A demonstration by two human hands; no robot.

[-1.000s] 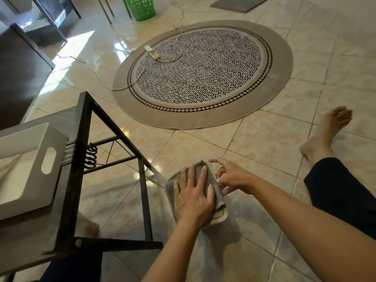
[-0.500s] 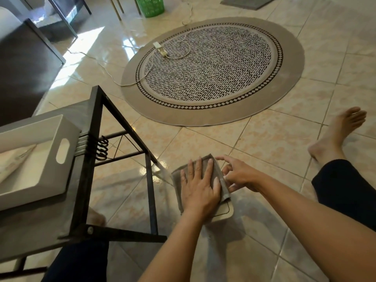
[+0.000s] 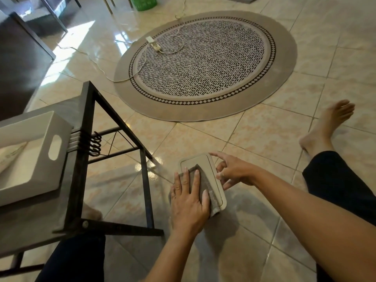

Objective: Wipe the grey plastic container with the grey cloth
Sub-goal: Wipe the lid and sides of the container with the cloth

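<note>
The grey plastic container (image 3: 200, 161) lies flat side up on the tiled floor in front of me. A folded grey cloth (image 3: 202, 183) covers its near half, and my left hand (image 3: 189, 204) presses flat on the cloth with the fingers spread. My right hand (image 3: 234, 171) steadies the container, with fingertips and thumb on its right edge. The far part of the container's surface is uncovered. Whatever lies under the cloth and my left hand is hidden.
A black metal-framed table (image 3: 85, 139) stands at the left and carries a white tray (image 3: 40, 151) with a handle slot. Beyond lies a round patterned rug (image 3: 284, 58) with a power strip (image 3: 153, 43) and its cord. My right leg and bare foot (image 3: 325, 127) stretch out at the right.
My left hand has slid the cloth toward me, which uncovers the container's far end. My right hand stays on the container's right edge.
</note>
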